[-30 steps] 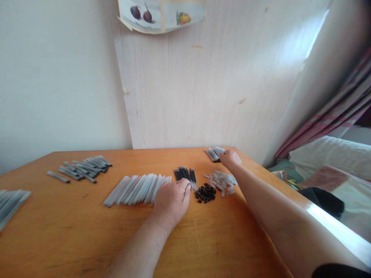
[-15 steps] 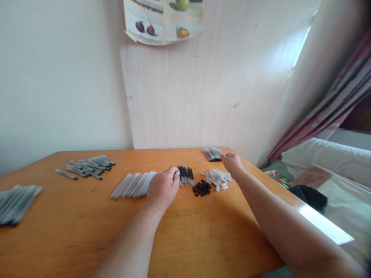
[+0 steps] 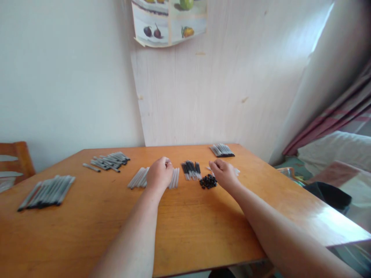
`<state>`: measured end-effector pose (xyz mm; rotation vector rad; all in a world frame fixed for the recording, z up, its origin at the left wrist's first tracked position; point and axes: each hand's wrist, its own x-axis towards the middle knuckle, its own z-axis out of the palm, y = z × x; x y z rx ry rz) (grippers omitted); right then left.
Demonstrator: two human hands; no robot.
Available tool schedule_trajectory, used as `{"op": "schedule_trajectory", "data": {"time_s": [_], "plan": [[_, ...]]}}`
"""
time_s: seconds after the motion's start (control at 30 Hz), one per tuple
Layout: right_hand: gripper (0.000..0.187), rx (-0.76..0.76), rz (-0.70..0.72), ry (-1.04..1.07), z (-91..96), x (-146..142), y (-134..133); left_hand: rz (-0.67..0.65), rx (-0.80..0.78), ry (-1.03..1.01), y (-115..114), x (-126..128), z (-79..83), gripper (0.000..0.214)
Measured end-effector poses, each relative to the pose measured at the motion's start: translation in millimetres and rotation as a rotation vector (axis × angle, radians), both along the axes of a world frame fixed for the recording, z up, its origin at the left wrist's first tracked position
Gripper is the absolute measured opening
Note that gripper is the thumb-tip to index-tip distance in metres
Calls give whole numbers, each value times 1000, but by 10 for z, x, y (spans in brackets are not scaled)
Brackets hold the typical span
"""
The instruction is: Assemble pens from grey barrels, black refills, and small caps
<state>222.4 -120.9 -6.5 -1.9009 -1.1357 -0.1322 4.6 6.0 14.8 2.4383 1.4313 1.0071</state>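
My left hand [image 3: 160, 173] is closed above a row of translucent white pen barrels [image 3: 138, 178], covering the middle of the row. Whatever its curled fingers hold is hidden. My right hand [image 3: 224, 173] is closed too, over the pile of small white caps [image 3: 237, 171], most of which it hides; nothing can be made out in its fingers. Between the hands lie dark-topped ink refills [image 3: 191, 170] with pale lower ends. Just left of my right hand is a heap of small black plugs [image 3: 208, 181].
Pens with black ends lie in a back-right group [image 3: 222, 150], a loose back-left pile [image 3: 108, 161] and a front-left row [image 3: 48, 192] on the wooden table [image 3: 185, 227]. A chair [image 3: 24, 158] stands left; a black bin [image 3: 329, 195] is beyond the right edge.
My right hand has moved from beside the back-right pens to over the white caps. My left hand has shifted slightly left over the barrels. The view has turned left.
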Motion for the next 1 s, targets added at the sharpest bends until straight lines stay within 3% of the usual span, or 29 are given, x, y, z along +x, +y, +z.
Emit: {"op": "schedule_trajectory", "data": {"time_s": [0.13, 0.37, 1.0], "plan": [[42, -99, 14, -167, -9, -44, -19, -38, -28, 159, -24, 36, -52, 22], [41, -133, 12, -187, 16, 23, -39, -75, 51, 419, -168, 108, -152, 20], [39, -148, 33, -191, 28, 19, -28, -26, 18, 476, -245, 148, -193, 20]]}}
